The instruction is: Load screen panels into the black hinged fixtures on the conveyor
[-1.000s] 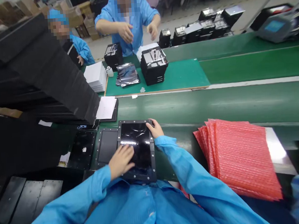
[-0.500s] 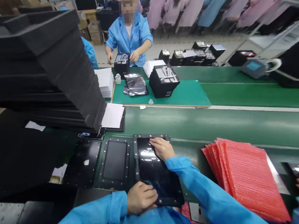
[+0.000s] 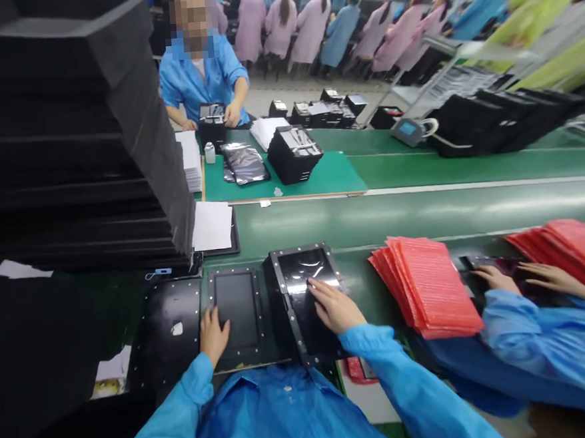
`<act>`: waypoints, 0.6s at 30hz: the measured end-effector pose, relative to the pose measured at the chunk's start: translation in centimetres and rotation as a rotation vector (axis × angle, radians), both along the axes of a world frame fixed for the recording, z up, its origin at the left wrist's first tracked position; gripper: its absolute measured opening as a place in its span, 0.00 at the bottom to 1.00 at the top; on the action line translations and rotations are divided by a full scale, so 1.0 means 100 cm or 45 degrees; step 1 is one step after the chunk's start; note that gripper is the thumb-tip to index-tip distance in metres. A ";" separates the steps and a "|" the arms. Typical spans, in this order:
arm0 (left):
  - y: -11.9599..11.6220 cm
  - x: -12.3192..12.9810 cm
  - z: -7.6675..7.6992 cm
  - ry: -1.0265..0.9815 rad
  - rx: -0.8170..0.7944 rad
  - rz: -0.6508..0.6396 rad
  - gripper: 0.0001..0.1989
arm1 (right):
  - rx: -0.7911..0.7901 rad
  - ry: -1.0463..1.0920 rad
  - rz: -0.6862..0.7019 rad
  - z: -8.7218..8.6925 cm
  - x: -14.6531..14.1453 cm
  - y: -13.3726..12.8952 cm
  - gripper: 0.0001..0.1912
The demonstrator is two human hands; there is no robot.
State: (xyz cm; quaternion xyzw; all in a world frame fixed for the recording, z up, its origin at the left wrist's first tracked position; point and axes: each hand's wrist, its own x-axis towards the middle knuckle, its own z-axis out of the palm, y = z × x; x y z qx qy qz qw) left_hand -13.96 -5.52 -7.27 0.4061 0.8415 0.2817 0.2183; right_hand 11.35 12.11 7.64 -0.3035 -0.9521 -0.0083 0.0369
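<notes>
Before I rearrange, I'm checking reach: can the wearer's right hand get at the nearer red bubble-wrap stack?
Probably yes: the right hand rests on a glossy black panel; only green bench surface shows between it and the red bubble-wrap stack.

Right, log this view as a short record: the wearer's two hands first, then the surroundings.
left hand: open, at the left edge of the frame
right hand: open, resting on the glossy panel
right of panel: red pouches
left side: tall black pile
beside pile: white paper
far side: a co-worker, hands by a black stack
</notes>
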 end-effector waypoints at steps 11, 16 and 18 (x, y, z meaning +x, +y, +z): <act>0.036 0.027 0.021 -0.279 -0.137 0.462 0.31 | -0.183 -0.338 -0.374 -0.011 0.044 -0.118 0.33; 0.022 0.021 0.036 -0.651 0.288 0.352 0.33 | -0.562 -0.193 -0.288 0.016 0.052 -0.091 0.32; 0.021 0.027 0.051 -0.822 0.337 0.357 0.31 | -0.699 0.004 -0.229 0.019 0.057 -0.079 0.27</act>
